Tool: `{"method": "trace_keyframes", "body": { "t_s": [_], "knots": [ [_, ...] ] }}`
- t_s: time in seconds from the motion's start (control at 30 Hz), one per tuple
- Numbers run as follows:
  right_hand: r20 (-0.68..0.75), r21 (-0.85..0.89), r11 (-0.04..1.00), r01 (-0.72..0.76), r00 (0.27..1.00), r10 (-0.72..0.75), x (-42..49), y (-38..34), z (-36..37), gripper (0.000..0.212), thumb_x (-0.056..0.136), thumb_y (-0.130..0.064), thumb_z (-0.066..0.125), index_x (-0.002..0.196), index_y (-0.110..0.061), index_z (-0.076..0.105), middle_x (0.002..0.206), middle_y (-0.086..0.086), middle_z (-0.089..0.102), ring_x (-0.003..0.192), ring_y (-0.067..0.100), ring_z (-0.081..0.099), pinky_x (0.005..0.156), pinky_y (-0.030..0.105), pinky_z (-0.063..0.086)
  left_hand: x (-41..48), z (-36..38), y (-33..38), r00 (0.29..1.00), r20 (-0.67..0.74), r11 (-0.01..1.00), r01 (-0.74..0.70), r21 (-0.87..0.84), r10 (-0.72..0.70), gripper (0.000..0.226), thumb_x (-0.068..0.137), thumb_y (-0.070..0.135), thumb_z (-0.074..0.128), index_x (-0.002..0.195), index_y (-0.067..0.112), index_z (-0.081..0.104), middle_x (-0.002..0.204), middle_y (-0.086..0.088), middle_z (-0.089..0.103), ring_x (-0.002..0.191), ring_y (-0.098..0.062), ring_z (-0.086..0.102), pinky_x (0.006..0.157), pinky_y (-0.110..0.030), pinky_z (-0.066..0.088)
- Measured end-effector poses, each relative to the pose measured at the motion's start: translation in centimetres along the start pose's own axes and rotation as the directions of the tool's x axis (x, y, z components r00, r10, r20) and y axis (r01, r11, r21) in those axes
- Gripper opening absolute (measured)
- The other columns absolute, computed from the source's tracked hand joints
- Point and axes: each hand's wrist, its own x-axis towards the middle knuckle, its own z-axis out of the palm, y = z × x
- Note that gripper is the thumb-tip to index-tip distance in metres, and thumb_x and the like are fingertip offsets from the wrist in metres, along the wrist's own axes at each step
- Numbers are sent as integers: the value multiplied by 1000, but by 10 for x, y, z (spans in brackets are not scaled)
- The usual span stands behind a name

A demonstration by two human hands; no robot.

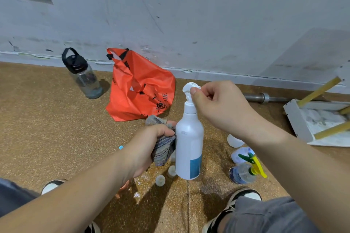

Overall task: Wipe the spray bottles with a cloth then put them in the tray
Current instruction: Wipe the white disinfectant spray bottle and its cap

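At the floor's middle, the right hand pinches the upright spray bottle by its nozzle; the left hand grips the cloth against its side; this is the wiping step, I judge; next the cloth must rub all around, before the tray.

Held the white, blue-labelled spray bottle upright by its nozzle, with a bunched striped cloth pressed to its left side. Had a yellow-triggered bottle lying on the floor near the white tray.
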Motion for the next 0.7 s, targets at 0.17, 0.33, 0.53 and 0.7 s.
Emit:
{"method": "trace_keyframes", "body": {
  "t_s": [0.17,0.33,0.53,0.7],
  "knots": [
    [15,-4,999,-42,999,42,-6,1,4,55,101,-36,60,72,11,53,56,6,36,48,13,29,45,23,24,20,-25,-44,979,26,898,176,403,-203,31,96,19,67,72,11,50,76,-2,51,61,-11,47,44,-16,45],
    [62,145,960,-238,971,232,-23,9,0,56,100,-39,64,80,13,55,56,5,36,50,15,30,51,26,28,7,11,-19,968,-191,881,232,412,-165,28,76,11,68,103,1,71,84,-19,77,68,-31,72,64,-32,57],
    [38,356,808,-470,871,490,-41,37,-9,39,98,-39,67,96,-1,71,83,11,64,74,17,54,78,41,53,11,22,-15,969,-235,900,163,403,-70,30,75,18,70,103,6,64,88,-21,72,75,-33,68,70,-37,53],
    [62,356,738,-574,802,594,-39,70,-3,9,89,-12,67,97,-12,71,92,9,68,83,21,59,79,40,53,16,37,-14,980,-191,894,136,427,-58,16,83,17,67,96,11,60,86,-17,68,76,-31,66,69,-35,51]
  ]
}}
